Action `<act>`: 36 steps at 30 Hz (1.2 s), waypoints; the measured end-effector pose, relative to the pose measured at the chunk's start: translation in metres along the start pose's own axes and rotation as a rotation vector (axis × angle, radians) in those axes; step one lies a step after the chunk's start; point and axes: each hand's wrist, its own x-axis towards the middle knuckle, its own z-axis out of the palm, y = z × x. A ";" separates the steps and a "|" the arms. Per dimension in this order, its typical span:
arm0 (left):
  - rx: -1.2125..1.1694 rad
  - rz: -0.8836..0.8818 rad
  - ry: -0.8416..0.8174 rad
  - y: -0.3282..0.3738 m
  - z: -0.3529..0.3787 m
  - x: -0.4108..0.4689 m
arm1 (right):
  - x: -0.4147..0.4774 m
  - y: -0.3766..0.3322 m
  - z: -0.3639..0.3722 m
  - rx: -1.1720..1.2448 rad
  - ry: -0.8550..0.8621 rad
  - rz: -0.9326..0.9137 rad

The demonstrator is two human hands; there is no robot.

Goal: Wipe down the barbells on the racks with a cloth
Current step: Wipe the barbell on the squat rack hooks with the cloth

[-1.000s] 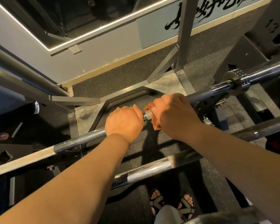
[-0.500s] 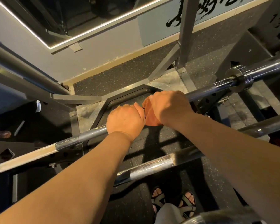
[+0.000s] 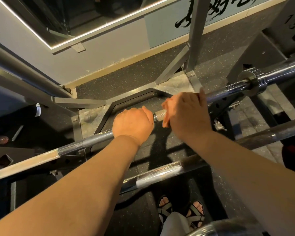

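Head view, looking down: a person's feet in grey strapped sandals (image 3: 165, 208) stand on speckled black rubber floor. Just beyond them a second chrome bar (image 3: 160, 174) lies across a lower level of the rack. Farther on, the long steel barbell (image 3: 92, 139) runs diagonally from lower left to upper right. The left hand (image 3: 132, 124) grips it, fingers curled round the shaft. The right hand (image 3: 186, 114), just beside, clamps a crumpled orange cloth (image 3: 166, 114) around the barbell, one finger lifted. Bare knurling shows between the hands. Wiping well probably means steadying with the left hand and sliding the fully wrapped cloth toward the chrome collar (image 3: 250, 80).
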 end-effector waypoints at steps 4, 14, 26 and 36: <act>0.008 -0.023 -0.016 -0.001 0.002 0.003 | -0.008 -0.005 0.007 -0.083 -0.005 -0.305; -0.007 0.005 -0.039 -0.001 -0.003 0.001 | -0.005 0.006 0.002 0.073 0.082 0.088; -0.020 -0.028 -0.007 0.001 -0.003 0.000 | 0.021 -0.005 -0.012 -0.144 -0.150 -0.177; -0.025 -0.019 0.000 0.000 0.000 0.000 | -0.014 0.011 0.002 -0.065 -0.116 -0.279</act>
